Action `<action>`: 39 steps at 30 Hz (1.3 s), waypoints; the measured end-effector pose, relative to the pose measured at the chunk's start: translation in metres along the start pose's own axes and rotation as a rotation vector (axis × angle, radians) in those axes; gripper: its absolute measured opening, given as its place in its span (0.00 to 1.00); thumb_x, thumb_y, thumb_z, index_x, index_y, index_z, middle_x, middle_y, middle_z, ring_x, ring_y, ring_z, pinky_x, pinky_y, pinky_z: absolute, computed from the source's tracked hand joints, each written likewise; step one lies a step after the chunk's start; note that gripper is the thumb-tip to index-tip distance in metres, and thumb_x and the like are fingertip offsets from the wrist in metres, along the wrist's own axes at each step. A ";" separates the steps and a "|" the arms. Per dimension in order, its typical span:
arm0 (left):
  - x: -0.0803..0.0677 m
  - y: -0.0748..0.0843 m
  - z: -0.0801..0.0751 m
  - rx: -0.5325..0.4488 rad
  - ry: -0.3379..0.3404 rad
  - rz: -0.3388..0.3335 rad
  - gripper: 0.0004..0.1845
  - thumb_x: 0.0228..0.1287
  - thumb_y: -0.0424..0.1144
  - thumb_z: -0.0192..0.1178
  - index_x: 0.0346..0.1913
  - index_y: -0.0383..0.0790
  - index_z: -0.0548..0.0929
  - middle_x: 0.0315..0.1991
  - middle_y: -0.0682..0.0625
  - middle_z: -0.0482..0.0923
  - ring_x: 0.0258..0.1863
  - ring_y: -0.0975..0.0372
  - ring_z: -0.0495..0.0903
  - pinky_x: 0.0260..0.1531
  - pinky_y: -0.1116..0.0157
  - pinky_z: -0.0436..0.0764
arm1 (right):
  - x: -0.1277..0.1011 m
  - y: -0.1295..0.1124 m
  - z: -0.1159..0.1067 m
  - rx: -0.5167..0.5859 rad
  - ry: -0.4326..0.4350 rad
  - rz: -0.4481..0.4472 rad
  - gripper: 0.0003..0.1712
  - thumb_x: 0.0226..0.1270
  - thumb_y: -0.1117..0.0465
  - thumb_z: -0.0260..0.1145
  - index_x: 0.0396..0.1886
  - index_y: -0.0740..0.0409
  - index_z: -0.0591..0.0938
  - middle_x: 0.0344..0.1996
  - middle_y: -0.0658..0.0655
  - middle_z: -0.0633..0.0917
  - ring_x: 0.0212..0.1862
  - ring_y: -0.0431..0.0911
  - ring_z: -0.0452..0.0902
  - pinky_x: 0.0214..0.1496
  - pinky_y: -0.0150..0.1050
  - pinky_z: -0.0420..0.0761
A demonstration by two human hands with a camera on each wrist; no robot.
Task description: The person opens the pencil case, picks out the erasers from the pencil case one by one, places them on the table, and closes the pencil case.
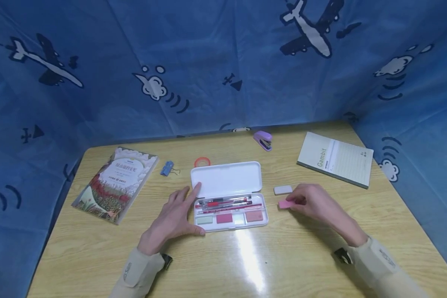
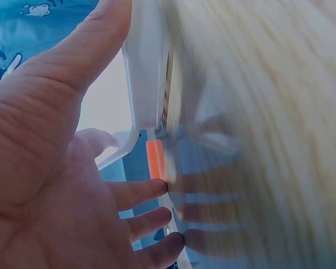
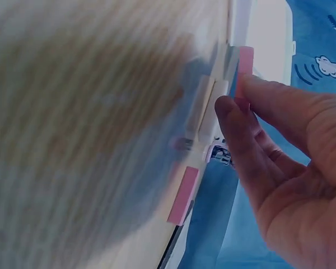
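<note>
A white pencil case (image 1: pixel 229 227) lies with its lid (image 1: pixel 227 179) folded back. Several pens (image 1: pixel 223 203) fill its rear compartment; a pale green eraser (image 1: pixel 205 220), a dark pink eraser (image 1: pixel 224 218) and a pink eraser (image 1: pixel 254 216) lie in the front ones. My left hand (image 1: pixel 175 217) spans the case's left end, thumb by the front corner, index finger at the lid. To the right of the case, my right hand (image 1: pixel 313 200) pinches a bright pink block eraser (image 3: pixel 245 59) between thumb and fingers. A white eraser (image 1: pixel 283 190) lies just behind it.
Another pink block (image 3: pixel 183 196) lies on the table beyond the right hand. At the back are a blue binder clip (image 1: pixel 168 168), a red tape ring (image 1: pixel 202 162) and a purple stapler (image 1: pixel 263 140). A picture book (image 1: pixel 115 184) lies left, a notebook (image 1: pixel 335 159) right.
</note>
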State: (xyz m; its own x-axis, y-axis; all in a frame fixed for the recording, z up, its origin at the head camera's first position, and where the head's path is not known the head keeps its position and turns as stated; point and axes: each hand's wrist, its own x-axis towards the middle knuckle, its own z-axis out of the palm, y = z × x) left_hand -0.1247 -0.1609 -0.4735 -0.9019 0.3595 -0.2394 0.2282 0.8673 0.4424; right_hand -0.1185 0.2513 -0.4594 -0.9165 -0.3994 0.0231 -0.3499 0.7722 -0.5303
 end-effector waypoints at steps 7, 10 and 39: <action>0.000 -0.001 0.001 0.000 0.003 0.005 0.72 0.37 0.64 0.81 0.83 0.59 0.44 0.81 0.34 0.48 0.77 0.36 0.52 0.70 0.32 0.62 | -0.004 0.003 0.003 -0.073 0.004 0.018 0.11 0.52 0.67 0.79 0.36 0.50 0.92 0.30 0.44 0.87 0.34 0.37 0.78 0.38 0.35 0.79; 0.000 -0.001 0.001 -0.002 0.004 0.006 0.72 0.37 0.64 0.81 0.83 0.60 0.44 0.81 0.34 0.48 0.77 0.36 0.52 0.70 0.32 0.62 | -0.004 0.005 0.004 -0.072 0.008 -0.009 0.11 0.51 0.68 0.79 0.35 0.51 0.92 0.30 0.44 0.86 0.34 0.38 0.78 0.39 0.37 0.79; 0.001 -0.003 0.002 0.010 -0.001 -0.002 0.73 0.37 0.66 0.80 0.83 0.61 0.42 0.81 0.35 0.48 0.78 0.37 0.51 0.71 0.34 0.61 | 0.004 0.007 0.005 -0.038 -0.052 0.017 0.11 0.52 0.66 0.79 0.37 0.53 0.91 0.30 0.47 0.87 0.32 0.38 0.77 0.36 0.34 0.78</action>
State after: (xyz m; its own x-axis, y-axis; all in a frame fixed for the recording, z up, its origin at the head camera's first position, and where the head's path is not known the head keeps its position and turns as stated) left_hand -0.1258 -0.1625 -0.4766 -0.9020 0.3579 -0.2415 0.2299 0.8716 0.4330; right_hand -0.1240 0.2524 -0.4676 -0.9114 -0.4105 -0.0298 -0.3427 0.7969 -0.4975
